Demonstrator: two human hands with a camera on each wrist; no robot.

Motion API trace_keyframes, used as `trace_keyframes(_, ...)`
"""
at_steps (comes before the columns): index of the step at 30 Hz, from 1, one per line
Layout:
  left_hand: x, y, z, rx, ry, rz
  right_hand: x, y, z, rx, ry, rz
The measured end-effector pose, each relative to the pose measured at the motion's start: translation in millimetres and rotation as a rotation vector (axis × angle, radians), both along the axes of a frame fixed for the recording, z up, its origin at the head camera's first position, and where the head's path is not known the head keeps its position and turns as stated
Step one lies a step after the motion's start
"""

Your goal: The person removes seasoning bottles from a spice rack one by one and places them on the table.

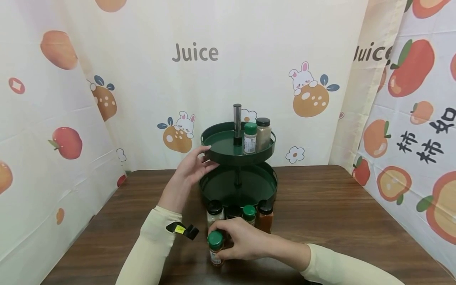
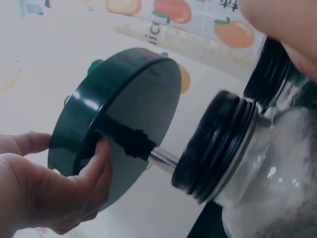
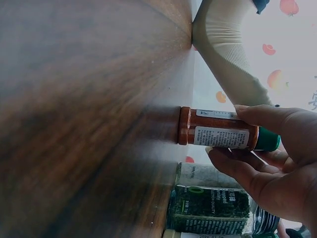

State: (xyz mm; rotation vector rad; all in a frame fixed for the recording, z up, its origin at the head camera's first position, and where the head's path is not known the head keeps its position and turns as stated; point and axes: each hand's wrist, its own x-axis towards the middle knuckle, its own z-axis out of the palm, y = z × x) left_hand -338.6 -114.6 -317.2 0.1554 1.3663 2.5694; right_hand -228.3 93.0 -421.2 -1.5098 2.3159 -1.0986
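Pale sleeve nearest me, running to the right hand, which pinches a small green-capped bottle between thumb and fingers; bottle upright at its fingertips, low over the tabletop, base touching or just off, can't tell. Just beyond that hand, a close row of jars. Left hand, farther out, pinches the edge of the green upper tray, one digit on the outer wall, others under. Lower tray sits below and right of it. Across the upper tray from that hand, a white-labelled bottle and a black-lidded jar stand upright. Step in hand, I'd judge: picking up the near bottle, tray steadied. Next move seems to call for a firm pinch, straight lift, and a path past the jars without knocking any.
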Motion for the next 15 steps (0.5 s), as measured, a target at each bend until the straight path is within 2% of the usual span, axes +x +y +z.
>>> trace_keyframes(7, 1.4, -0.8, 1.6, -0.005, -0.011, 0.018, 0.4, 0.3, 0.7, 0.001, -0.006, -0.006)
trace_keyframes(15, 12.3, 11.2, 5.1, -0.021, -0.005, -0.045, 1.2, -0.2, 2.2, -0.007, -0.007, -0.006)
